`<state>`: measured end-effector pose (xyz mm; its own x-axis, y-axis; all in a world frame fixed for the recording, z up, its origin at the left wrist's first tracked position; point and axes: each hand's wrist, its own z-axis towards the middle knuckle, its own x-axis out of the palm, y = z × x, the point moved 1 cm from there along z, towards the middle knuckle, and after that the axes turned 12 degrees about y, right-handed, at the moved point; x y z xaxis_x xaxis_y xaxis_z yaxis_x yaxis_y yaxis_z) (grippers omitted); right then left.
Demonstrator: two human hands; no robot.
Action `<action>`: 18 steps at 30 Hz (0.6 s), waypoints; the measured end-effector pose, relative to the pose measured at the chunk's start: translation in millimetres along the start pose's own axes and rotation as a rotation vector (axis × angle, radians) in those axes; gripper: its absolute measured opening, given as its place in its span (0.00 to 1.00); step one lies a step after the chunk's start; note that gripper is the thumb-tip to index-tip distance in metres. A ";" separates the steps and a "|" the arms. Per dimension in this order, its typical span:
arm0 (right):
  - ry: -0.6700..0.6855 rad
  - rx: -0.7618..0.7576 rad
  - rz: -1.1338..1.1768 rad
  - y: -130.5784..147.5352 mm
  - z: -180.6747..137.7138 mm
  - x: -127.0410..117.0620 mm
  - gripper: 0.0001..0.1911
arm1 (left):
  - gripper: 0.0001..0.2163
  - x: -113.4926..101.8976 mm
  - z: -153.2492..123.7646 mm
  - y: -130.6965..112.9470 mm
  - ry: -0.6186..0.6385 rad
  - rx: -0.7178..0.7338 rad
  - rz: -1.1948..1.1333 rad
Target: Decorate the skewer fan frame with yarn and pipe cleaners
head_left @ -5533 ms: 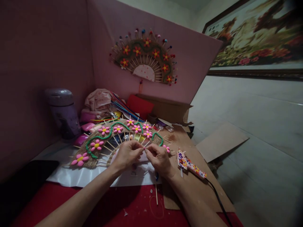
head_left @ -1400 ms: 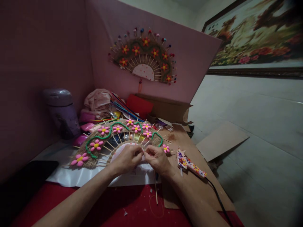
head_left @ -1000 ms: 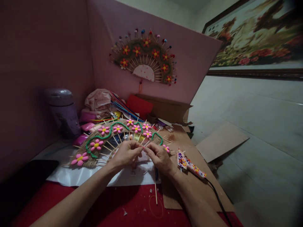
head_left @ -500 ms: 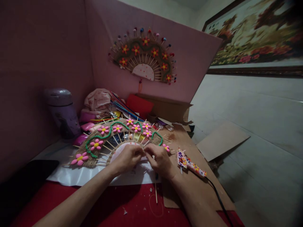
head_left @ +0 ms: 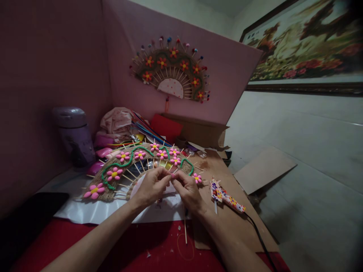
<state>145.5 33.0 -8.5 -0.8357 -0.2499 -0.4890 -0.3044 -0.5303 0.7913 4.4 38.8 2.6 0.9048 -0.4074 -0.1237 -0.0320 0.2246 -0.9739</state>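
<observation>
My left hand [head_left: 154,185] and my right hand [head_left: 187,189] meet fingertip to fingertip over the front of a twine-wrapped fan craft [head_left: 127,170]. Both are closed in a pinch, with a small pink piece [head_left: 172,175] just showing between them; its kind is too small to make out. Pink flowers with yellow centres [head_left: 114,173], a wavy green cord [head_left: 133,151] and thin wooden sticks decorate the fan. My hands partly cover its white, dotted half-round base [head_left: 137,185]. To the right of my right hand, a flower-patterned glue gun [head_left: 227,196] lies on cardboard.
A loose stick [head_left: 185,228] lies on the red cloth [head_left: 136,245]. A purple bottle [head_left: 75,136] stands at left, near a dark flat object [head_left: 34,211]. Behind are pipe cleaners [head_left: 147,130] and a cardboard box [head_left: 198,130]. A finished-looking fan [head_left: 170,71] hangs on the pink board.
Both hands have risen slightly, and their fingertips have turned upward, with the pink piece now visible between them. The view has shifted a little; the fan and glue gun stay in place.
</observation>
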 end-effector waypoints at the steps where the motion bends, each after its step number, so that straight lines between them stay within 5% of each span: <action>1: 0.002 0.005 -0.027 0.3 -0.2 -1.0 0.09 | 0.12 -1.0 0.2 0.1 0.016 -0.019 -0.009; 6: 0.037 0.030 -0.104 1.6 -0.7 -6.1 0.07 | 0.14 -6.0 -1.2 -3.7 0.124 -0.054 0.007; 14: 0.020 0.032 0.098 -5.1 3.4 -5.0 0.12 | 0.10 0.4 -1.2 2.7 -0.036 0.041 0.001; 18: 0.061 0.030 0.148 -6.4 6.5 -9.0 0.13 | 0.12 0.2 -0.3 3.8 0.004 0.027 -0.019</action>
<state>152.1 43.9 -6.9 -0.8432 -0.3731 -0.3871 -0.1941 -0.4601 0.8664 4.4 39.4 -1.2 0.9034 -0.4155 -0.1058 -0.0033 0.2401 -0.9707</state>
